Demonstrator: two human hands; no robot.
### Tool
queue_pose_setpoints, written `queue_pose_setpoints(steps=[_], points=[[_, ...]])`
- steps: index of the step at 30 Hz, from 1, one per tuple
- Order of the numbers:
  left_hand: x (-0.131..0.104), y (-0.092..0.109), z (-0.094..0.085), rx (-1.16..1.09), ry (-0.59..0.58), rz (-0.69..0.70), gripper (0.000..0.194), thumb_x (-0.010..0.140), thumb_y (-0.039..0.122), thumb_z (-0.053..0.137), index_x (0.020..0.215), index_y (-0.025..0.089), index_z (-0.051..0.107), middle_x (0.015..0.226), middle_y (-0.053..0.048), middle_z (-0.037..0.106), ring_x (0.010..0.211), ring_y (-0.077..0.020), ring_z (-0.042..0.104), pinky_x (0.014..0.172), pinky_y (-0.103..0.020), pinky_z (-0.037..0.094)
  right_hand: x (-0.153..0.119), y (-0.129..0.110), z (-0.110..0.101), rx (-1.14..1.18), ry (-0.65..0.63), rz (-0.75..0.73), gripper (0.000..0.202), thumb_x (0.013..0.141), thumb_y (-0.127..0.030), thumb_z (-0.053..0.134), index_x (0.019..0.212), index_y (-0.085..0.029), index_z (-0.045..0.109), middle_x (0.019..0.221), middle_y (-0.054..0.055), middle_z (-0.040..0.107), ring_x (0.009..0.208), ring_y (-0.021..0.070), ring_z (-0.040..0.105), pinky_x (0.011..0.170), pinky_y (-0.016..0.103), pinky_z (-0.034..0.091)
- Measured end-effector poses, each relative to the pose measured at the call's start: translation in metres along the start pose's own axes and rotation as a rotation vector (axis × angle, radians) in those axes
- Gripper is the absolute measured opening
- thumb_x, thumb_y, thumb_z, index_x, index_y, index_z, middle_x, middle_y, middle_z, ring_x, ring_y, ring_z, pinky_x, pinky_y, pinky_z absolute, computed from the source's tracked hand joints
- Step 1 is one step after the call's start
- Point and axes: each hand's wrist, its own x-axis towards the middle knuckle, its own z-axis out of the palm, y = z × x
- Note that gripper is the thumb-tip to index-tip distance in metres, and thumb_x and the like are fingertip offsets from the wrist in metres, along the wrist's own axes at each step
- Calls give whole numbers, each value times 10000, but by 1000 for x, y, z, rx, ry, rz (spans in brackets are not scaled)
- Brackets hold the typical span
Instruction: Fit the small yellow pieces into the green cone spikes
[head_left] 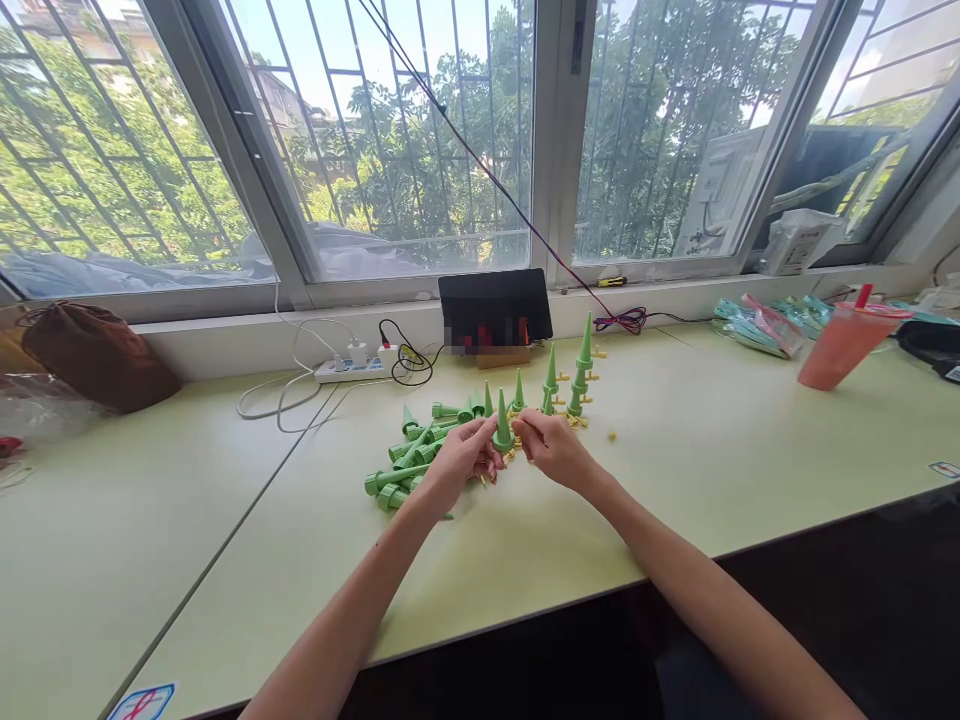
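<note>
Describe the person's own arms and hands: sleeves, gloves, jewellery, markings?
Both the left hand and the right hand are ungloved. Both forearms are bare, with no sleeve in view. I see no watch, bracelet or cable on either wrist. The left forearm has a small dark spot. The fingers are too small and partly hidden to rule out rings.

The screen of the tablet (495,310) is partly pixelated, so what it shows cannot be read. Whatever the fingertips of the right hand (546,440) pinch is too small to make out. The left hand (469,450) hides part of the pile of green spikes (409,465). The sticker (142,703) is cut off by the bottom edge.
</note>
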Motion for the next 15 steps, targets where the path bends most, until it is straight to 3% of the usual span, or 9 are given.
queue_pose_setpoints(steps=[15], points=[[-2, 3, 3, 24, -4, -16, 402, 780, 568, 617, 796, 173, 545, 531, 2, 574, 437, -94, 502, 446, -208, 451, 0, 2, 1, -28, 11, -21, 373, 977, -414, 338, 668, -206, 360, 556, -37, 437, 494, 102, 383, 511, 238, 287]])
